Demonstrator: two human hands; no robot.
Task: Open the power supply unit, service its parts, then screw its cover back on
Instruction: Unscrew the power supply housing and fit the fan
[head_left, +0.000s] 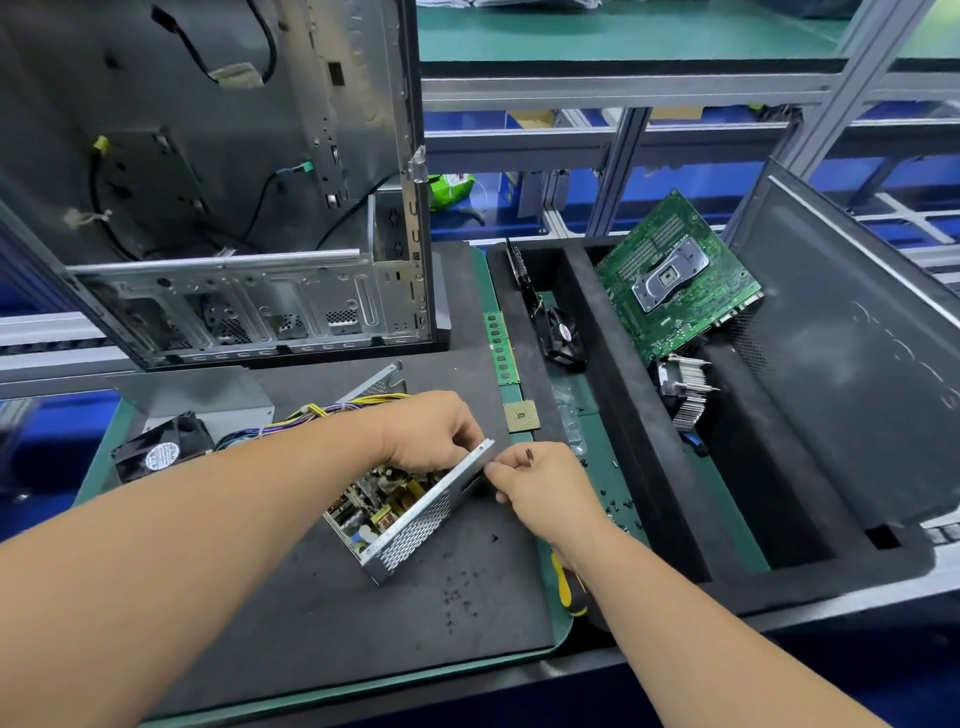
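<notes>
PSU cover (192, 395) is off and lies upper-left by the loose fan (162, 453), left hand (428, 434) grips the open power supply unit (410, 512) mid-mat, right hand (545, 496) pinches its rim and holds a small screw (529, 453); servicing underway, re-covering and screwing left.

The open power supply unit (410, 512) sits tilted on the dark worktop (291, 613) — left hand (431, 434) gripping its upper edge, right hand (545, 493) pinching the metal corner (a small screw (529, 453) shows between its fingers). A yellow-handled screwdriver (569, 590) lies under the right wrist — loose screws (460, 597) nearby.
</notes>
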